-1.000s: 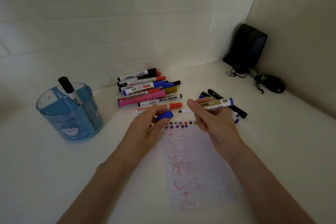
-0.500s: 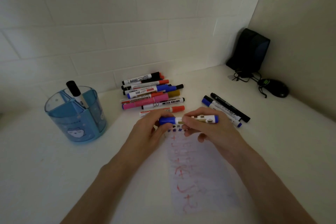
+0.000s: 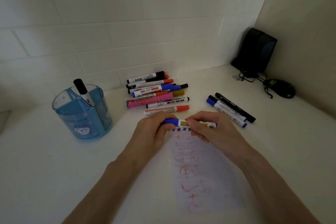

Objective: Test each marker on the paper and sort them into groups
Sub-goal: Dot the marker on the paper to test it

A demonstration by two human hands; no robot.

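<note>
Over paper [image 3: 203, 169], left hand [image 3: 152, 132], right hand [image 3: 216, 132] hold marker [image 3: 182, 123], barrel half-hidden.

white brick-pattern wall [image 3: 109, 23] meets plain side wall [image 3: 300, 14] above white table [image 3: 36, 169]; dim light

The blue cap [image 3: 170, 121] now sits on the marker [image 3: 182, 123], no longer apart in our left hand [image 3: 151, 132]; our right hand [image 3: 214, 132] meets it above the far edge of the paper [image 3: 200, 169].

One wide-angle camera on the person's head looks forward and down, close over the white table [image 3: 54, 169]. The paper [image 3: 200, 169] fills the near middle, and the tiled wall [image 3: 127, 32] runs across the far side.
</note>
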